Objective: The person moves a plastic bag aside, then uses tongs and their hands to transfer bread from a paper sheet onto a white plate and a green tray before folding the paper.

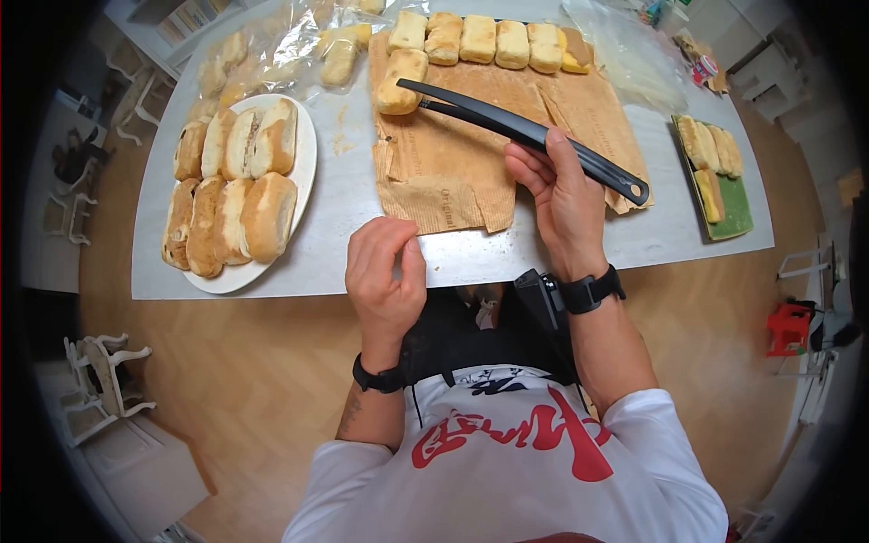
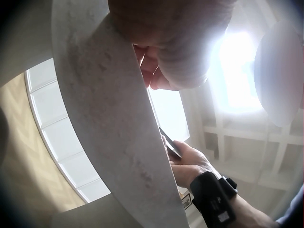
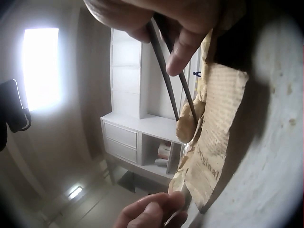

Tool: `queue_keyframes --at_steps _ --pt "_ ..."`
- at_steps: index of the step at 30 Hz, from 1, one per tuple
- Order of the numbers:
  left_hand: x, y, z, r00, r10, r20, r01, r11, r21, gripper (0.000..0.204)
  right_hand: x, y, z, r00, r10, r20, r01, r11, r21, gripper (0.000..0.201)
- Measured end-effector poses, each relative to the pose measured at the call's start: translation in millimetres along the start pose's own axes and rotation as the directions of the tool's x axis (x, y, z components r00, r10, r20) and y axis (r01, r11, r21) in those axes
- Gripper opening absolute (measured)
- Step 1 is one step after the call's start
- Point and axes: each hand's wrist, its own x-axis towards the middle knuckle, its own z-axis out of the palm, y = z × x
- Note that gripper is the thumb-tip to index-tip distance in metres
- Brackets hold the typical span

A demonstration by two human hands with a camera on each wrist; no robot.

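Note:
My right hand (image 1: 570,213) holds black tongs (image 1: 529,129) near their middle, thumb on top and fingers below. The tong tips reach left to a small bread roll (image 1: 400,90) at the left end of a brown paper sheet (image 1: 471,118). In the right wrist view, the two arms of the tongs lie about that roll (image 3: 186,127). My left hand (image 1: 385,267) is at the table's front edge, fingers loosely bent, close to the paper's front left corner. A row of similar rolls (image 1: 478,39) lines the paper's back edge.
Left on the table, a white oval plate (image 1: 306,172) bears two rows of split rolls (image 1: 231,222). Behind it lie clear plastic bags (image 1: 290,45) with more bread. A green tray (image 1: 735,217) with several pieces stands at the right edge, and another plastic bag (image 1: 629,50) lies at back right.

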Motion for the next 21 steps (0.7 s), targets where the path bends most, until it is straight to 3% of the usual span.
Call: queue_keyframes --at_steps 5,11,15,21 --pt "-1.7 1.2 -0.8 1.0 -0.008 0.011 0.008 0.999 0.037 0.013 -1.0 -3.4 -17.5 0.999 0.013 -0.033 -0.01 0.996 0.086 0.028" --pt "-3.5 5.1 2.9 0.998 -0.054 0.026 0.052 0.997 0.063 0.015 -11.2 -31.0 -52.4 0.995 -0.096 -0.041 0.102 0.979 0.174 0.026" --pt "-8.4 0.1 5.6 0.996 -0.081 0.041 0.079 0.996 0.049 0.014 -20.9 -60.1 -93.1 0.983 -0.18 -0.045 0.184 0.973 0.14 0.029" --pt "-9.4 -1.1 5.9 0.992 -0.096 0.087 0.093 0.995 0.031 0.014 -41.6 -122.3 -177.3 0.903 -0.334 -0.271 0.347 0.938 0.001 0.026"
